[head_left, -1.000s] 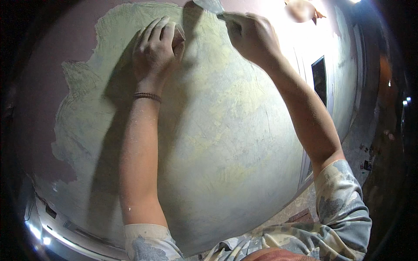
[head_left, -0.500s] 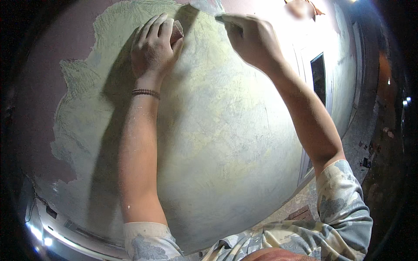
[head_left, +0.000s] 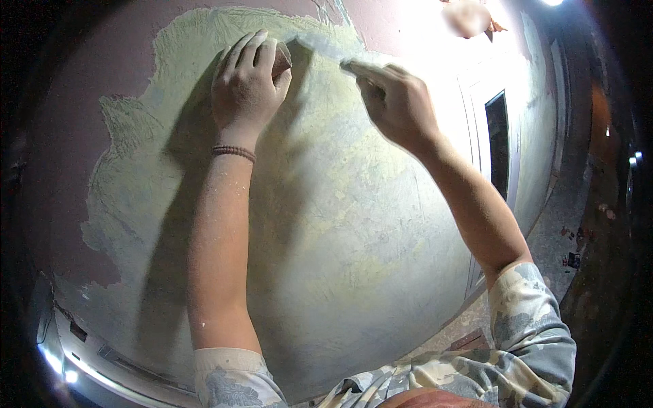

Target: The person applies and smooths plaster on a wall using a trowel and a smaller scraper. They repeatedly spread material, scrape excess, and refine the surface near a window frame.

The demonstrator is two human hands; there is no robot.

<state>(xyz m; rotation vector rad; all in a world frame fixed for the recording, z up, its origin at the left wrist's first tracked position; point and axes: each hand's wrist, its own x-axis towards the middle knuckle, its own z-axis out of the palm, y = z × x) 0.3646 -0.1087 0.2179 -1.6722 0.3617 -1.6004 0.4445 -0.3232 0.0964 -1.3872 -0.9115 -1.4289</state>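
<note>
A wall with a broad patch of pale greenish-grey putty (head_left: 354,224) fills most of the view. High on the patch, my left hand (head_left: 248,88) is closed around a reddish-brown block (head_left: 281,58), mostly covered by the fingers; whether it touches the wall I cannot tell. To its right, my right hand (head_left: 401,105) grips a wide putty knife (head_left: 323,46). Its thin grey blade is blurred and lies near the upper edge of the patch, reaching toward the block. The knife's handle is hidden in my palm.
Mauve wall (head_left: 54,149) borders the putty at left and top. At right is a dark narrow opening (head_left: 498,139) in a pale frame. A round blurred thing (head_left: 468,17) with orange-brown edges shows at upper right. Small items (head_left: 571,258) lie on the floor.
My right hand and the putty knife have come down the wall, toward me. The left hand with the block sits slightly lower and further right in the picture; the whole view has shifted a little.
</note>
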